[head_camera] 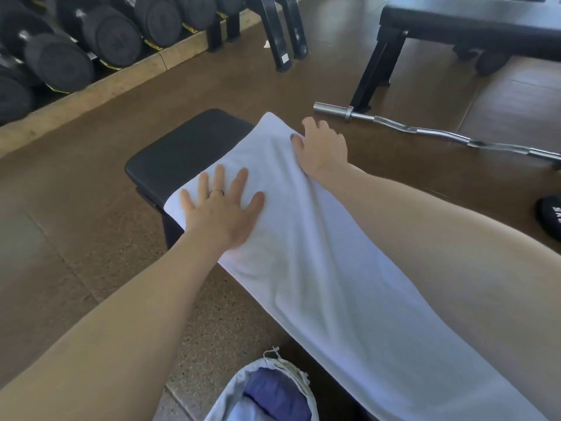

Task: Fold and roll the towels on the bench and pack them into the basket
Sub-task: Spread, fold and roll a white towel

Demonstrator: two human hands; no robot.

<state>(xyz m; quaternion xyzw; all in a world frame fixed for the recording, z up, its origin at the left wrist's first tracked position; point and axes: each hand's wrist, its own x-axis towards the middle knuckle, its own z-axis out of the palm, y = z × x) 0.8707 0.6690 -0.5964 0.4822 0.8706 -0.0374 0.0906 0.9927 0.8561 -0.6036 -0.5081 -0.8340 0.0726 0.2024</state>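
A long white towel (318, 268) lies lengthwise along the black bench (185, 147), reaching from the near edge almost to the bench's far end. My left hand (221, 208) presses flat on the towel's left side with its fingers spread. At the towel's far right edge my right hand (323, 147) rests with the fingers bent over the edge and the thumb on top; a ridge of cloth runs back from it. A pale fabric basket (273, 387) stands on the floor at the bottom, with a dark blue towel (276, 396) inside.
A curved steel barbell (425, 129) lies on the brown floor to the right of the bench. A second black bench (470, 19) stands at the back right. A rack of black dumbbells (76, 41) lines the back left. A black weight (551, 217) sits at the right edge.
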